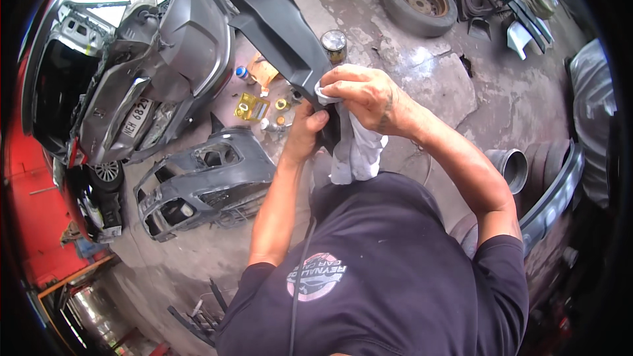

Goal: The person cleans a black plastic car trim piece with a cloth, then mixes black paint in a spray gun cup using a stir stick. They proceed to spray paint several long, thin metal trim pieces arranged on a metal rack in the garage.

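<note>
The dark panel (pixel 285 36) rises in front of the person's chest, its near end between the hands. The left hand (pixel 305 133) is closed around the left edge of that end, thumb laid over it; the right hand (pixel 356 92) pinches a bunched white cloth (pixel 359 151) against its right edge, with the rest of the cloth hanging below.

The step looks like wiping the edge. To do it well, the left hand should brace the panel so that it cannot twist as the cloth rubs, and a clean fold should face the surface, drawn along with light, even pressure into the moulded recesses. The loose tail is best gathered up so it does not drag on wiped parts. The jar (pixel 334 46) just right of the panel and the yellow container (pixel 251 106) to its left both call for care when the long piece is turned.

The panel's far end is cut off by the upper border. Its underside is hidden, as are most of the left fingers behind it. Whether the cloth is damp, and what the jar holds, cannot be made out.
</note>
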Tool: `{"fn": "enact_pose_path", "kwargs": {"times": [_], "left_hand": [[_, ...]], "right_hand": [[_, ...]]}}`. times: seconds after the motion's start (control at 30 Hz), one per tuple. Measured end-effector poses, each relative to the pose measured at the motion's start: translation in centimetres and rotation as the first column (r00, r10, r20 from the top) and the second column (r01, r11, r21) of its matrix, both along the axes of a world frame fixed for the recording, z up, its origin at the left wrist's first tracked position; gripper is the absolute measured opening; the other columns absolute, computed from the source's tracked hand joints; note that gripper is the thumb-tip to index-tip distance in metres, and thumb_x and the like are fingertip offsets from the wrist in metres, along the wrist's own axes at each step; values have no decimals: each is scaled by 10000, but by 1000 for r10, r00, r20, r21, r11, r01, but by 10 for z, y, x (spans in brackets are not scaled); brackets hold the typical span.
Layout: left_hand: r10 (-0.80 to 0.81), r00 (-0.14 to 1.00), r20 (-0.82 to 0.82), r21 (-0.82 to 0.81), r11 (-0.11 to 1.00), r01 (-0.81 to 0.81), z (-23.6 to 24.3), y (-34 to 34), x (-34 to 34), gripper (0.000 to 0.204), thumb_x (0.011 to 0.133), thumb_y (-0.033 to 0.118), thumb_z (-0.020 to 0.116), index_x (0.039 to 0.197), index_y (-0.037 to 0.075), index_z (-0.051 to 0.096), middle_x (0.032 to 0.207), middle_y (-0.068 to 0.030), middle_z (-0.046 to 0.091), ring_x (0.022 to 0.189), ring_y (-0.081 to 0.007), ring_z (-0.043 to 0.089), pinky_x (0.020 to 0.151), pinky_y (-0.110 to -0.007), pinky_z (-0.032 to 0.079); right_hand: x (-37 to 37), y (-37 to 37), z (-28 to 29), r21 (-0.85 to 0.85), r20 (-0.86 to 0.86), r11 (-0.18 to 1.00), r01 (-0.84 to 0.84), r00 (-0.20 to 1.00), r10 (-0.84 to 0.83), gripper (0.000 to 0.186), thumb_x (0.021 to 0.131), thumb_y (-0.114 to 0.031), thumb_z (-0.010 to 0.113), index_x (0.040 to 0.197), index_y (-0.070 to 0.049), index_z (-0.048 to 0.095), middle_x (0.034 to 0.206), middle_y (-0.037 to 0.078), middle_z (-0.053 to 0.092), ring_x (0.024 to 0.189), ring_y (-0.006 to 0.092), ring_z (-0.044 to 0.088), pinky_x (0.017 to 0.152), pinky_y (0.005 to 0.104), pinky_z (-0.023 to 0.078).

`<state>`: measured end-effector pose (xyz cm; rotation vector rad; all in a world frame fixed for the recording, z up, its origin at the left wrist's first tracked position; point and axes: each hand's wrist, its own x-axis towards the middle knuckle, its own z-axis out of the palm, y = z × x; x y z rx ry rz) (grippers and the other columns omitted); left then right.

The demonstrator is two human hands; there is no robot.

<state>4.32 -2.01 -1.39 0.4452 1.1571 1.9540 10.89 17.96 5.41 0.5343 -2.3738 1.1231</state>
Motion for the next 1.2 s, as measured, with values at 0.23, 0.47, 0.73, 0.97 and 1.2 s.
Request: {"fn": "enact_pose_path", "kwargs": {"times": [0.23, 0.47, 0.73, 0.97, 1.2], "left_hand": [[-48, 964, -262, -164, 987, 5, 20, 3, -3, 757, 852, 416, 790, 1439, -11, 577, 1304, -101, 665, 1233, -226, 619, 1072, -379, 481], [-7, 945, -328, -245, 966, -79, 15, 16, -12, 531, 897, 212, 847, 1344, 7, 647, 1142, -34, 702, 1023, -116, 625, 900, -298, 523], [-134, 920, -369, -353, 935, -6, 15, 0, -25, 473, 914, 178, 822, 1326, 6, 666, 1179, -32, 705, 1049, -135, 646, 934, -298, 531], [-207, 960, -188, -234, 959, 161, 5, -2, -25, 447, 904, 194, 779, 1299, 8, 680, 1167, -38, 715, 1119, -157, 648, 994, -329, 519], [-139, 988, -67, -41, 990, 137, 11, -3, -40, 667, 866, 343, 764, 1388, -40, 603, 1248, -122, 711, 1154, -213, 699, 998, -348, 567]], "right_hand": [[-16, 49, 30, -196, 68, 955, 225, 974, -215, 208, 910, 68, 711, 1109, 20, 746, 1055, 132, 767, 965, 192, 747, 821, 325, 593], [-25, 2, 31, 87, -19, 978, 191, 982, -190, 264, 871, 31, 711, 1134, 29, 720, 1045, 188, 655, 917, 359, 704, 780, 431, 567], [-14, 8, 35, 30, 248, 994, -104, 964, 93, 233, 818, -21, 738, 1051, -22, 728, 993, 171, 631, 944, 405, 697, 811, 466, 573], [-52, 16, 56, -55, -257, 955, 291, 920, -295, 196, 861, 37, 698, 1046, -13, 739, 959, 155, 673, 813, 330, 717, 717, 409, 600], [-38, 4, -4, 12, -101, 992, 125, 987, -124, 304, 842, 81, 675, 1132, 3, 721, 1098, 153, 715, 909, 346, 745, 757, 406, 614]]}}
